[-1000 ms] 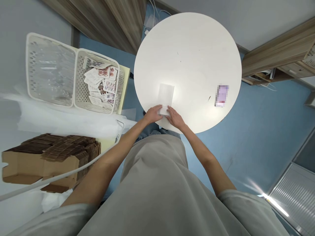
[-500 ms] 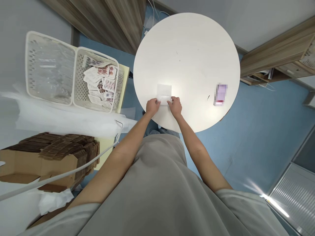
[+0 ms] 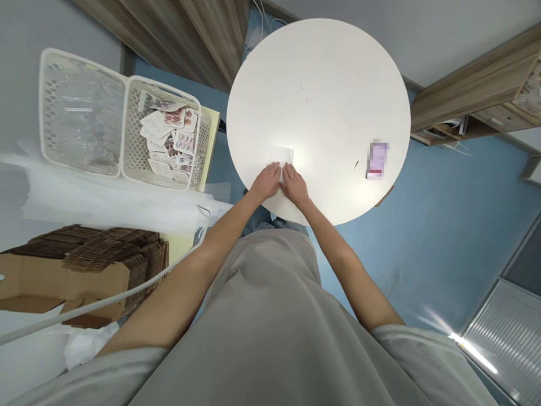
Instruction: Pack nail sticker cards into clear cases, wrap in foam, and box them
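A small white folded sheet (image 3: 286,154) lies on the round white table (image 3: 321,90) near its front edge. My left hand (image 3: 266,181) and my right hand (image 3: 295,185) lie flat side by side on the near part of the sheet, fingers stretched out and pressing it down. Only the far end of the sheet shows beyond my fingertips.
A small purple card (image 3: 377,159) lies on the table's right side. At the left stand two white perforated baskets, one (image 3: 80,110) with clear packets, the other (image 3: 169,138) with printed cards. Flat brown cardboard (image 3: 80,268) is stacked at lower left.
The white sheet was long a second ago, then folded shorter while my fingers pinched its near edge. Now both hands have flattened on top of it.
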Demonstrator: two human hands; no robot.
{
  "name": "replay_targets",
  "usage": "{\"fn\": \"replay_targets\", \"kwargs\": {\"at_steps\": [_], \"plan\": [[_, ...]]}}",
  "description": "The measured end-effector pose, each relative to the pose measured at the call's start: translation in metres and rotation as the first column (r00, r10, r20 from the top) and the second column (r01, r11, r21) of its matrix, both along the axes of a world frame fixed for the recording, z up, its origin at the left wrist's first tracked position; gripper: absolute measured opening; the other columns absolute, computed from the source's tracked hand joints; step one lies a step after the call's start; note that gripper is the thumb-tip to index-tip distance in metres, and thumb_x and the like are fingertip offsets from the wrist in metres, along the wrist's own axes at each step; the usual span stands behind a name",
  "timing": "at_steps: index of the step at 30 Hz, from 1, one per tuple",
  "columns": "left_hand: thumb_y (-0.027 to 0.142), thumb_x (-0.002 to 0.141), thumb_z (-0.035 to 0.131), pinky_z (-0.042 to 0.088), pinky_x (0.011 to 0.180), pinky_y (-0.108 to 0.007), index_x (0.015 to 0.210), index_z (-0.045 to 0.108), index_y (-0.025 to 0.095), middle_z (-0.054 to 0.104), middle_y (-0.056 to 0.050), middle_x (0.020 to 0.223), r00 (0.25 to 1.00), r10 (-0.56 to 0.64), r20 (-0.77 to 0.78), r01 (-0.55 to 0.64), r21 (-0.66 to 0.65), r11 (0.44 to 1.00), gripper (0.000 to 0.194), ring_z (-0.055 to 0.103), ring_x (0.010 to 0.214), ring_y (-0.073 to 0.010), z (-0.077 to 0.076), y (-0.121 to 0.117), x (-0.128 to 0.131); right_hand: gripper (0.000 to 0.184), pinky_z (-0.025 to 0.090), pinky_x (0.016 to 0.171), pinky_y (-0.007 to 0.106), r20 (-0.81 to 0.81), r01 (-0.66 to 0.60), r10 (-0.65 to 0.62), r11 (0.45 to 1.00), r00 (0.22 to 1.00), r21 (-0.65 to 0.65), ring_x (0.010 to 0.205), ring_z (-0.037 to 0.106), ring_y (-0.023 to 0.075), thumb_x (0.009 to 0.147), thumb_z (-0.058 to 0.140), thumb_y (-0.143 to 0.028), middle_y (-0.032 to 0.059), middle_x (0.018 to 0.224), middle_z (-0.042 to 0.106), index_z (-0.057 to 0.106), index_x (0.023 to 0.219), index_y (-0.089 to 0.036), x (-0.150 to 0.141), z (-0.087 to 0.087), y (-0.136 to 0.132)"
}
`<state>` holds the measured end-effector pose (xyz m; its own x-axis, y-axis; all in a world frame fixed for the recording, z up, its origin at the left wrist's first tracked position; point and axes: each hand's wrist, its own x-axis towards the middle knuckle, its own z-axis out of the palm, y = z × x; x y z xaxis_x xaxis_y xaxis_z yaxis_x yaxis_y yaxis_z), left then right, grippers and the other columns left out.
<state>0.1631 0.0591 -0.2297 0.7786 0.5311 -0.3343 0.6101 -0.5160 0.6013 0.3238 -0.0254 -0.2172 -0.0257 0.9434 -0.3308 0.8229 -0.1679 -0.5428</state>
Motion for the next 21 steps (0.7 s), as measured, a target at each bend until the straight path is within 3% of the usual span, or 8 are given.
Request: {"fn": "replay_targets", "kwargs": {"at_steps": [4, 9, 13, 17, 21], "plan": [[0.016, 0.093, 0.056, 0.024, 0.139, -0.059, 0.17, 0.036, 0.003, 0.034, -0.025, 0.178, 0.996, -0.086, 0.008, 0.086, -0.014, 0.996, 0.081, 0.03, 0.169, -0.0369, 0.007, -0.037, -0.028, 0.061, 0.036, 0.135, 0.052, 0.012, -0.101, 0.101, 0.995, 0.995, -0.025, 0.171, 0.026, 0.0313, 0.111, 0.043, -0.019, 0.0191, 0.18, 0.031, 0.04, 0.171, -0.007, -0.005, 0.0, -0.048], [0.019, 0.096, 0.056, 0.029, 0.139, -0.049, 0.168, 0.042, 0.006, 0.04, -0.021, 0.176, 1.0, 0.012, -0.009, -0.013, -0.076, 0.997, 0.075, 0.036, 0.167, -0.0308, 0.019, -0.069, -0.041, 0.06, 0.041, 0.132, 0.052, -0.001, -0.138, 0.138, 0.99, 0.99, -0.015, 0.169, 0.032, 0.0317, 0.116, 0.043, -0.035, 0.02, 0.177, 0.038, 0.044, 0.17, -0.01, -0.01, 0.003, -0.082], [0.032, 0.099, 0.063, 0.04, 0.133, -0.043, 0.161, 0.056, 0.013, 0.053, -0.015, 0.17, 0.98, 0.191, -0.062, -0.199, -0.161, 0.967, 0.066, 0.051, 0.158, -0.0303, 0.025, -0.055, -0.032, 0.053, 0.045, 0.128, 0.05, 0.009, -0.111, 0.111, 0.994, 0.994, 0.01, 0.162, 0.046, 0.0322, 0.117, 0.042, -0.041, 0.0185, 0.17, 0.051, 0.056, 0.161, -0.014, -0.003, 0.004, -0.072], [0.041, 0.103, 0.063, 0.049, 0.123, -0.045, 0.14, 0.073, 0.018, 0.072, -0.013, 0.148, 0.961, 0.255, -0.105, -0.271, -0.197, 0.942, 0.045, 0.066, 0.139, -0.0329, 0.028, -0.022, -0.021, 0.048, 0.046, 0.125, 0.051, 0.033, -0.051, 0.049, 0.997, 0.998, 0.054, 0.152, 0.056, 0.0322, 0.119, 0.038, -0.039, 0.0182, 0.153, 0.067, 0.064, 0.154, -0.017, 0.005, 0.009, -0.045], [0.044, 0.1, 0.07, 0.056, 0.108, -0.048, 0.12, 0.076, 0.016, 0.077, -0.016, 0.124, 0.919, 0.333, -0.213, -0.369, -0.161, 0.915, 0.035, 0.07, 0.12, -0.0371, 0.026, -0.002, -0.004, 0.046, 0.047, 0.121, 0.05, 0.054, 0.019, -0.023, 0.998, 0.998, 0.061, 0.145, 0.058, 0.0324, 0.118, 0.041, -0.035, 0.0196, 0.151, 0.067, 0.06, 0.157, -0.018, 0.011, 0.012, -0.017]]}}
